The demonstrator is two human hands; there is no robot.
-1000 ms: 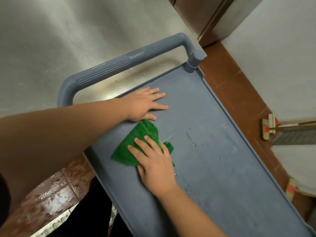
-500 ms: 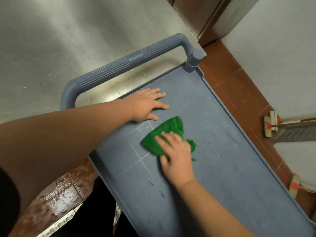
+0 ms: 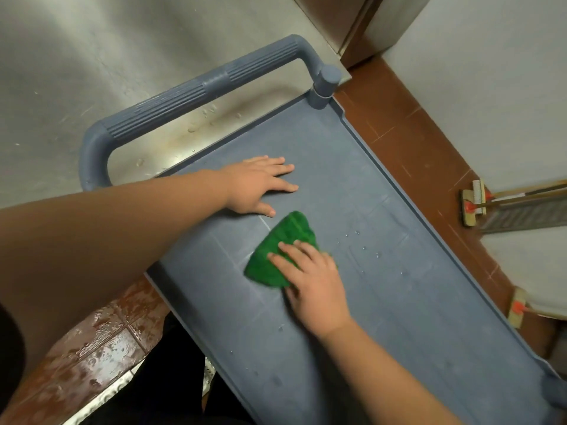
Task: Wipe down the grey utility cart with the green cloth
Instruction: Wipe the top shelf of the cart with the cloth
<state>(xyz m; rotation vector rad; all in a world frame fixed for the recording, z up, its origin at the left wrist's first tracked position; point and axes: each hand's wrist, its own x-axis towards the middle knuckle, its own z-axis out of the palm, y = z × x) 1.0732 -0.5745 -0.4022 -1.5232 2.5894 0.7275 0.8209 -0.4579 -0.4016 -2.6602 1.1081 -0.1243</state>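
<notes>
The grey utility cart (image 3: pixel 399 317) fills the middle of the view, its top tray running from upper left to lower right. A ribbed grey handle (image 3: pixel 196 93) arches over the far end. The green cloth (image 3: pixel 282 240) lies bunched on the tray. My right hand (image 3: pixel 313 280) presses flat on the cloth's near side, fingers straight, covering part of it. My left hand (image 3: pixel 260 185) rests palm down on the bare tray just beyond the cloth, fingers spread. A few water drops (image 3: pixel 365 250) sit to the right of the cloth.
A steel surface (image 3: pixel 92 56) lies past the handle. Brown floor tiles (image 3: pixel 414 154) run along the cart's right side beside a pale wall. Two broom or mop heads (image 3: pixel 472 204) lean there. Wet tiles (image 3: pixel 92 357) show at lower left.
My right hand slid the cloth up and to the right across the tray, then slightly back toward me. My left hand stayed planted near the handle end.
</notes>
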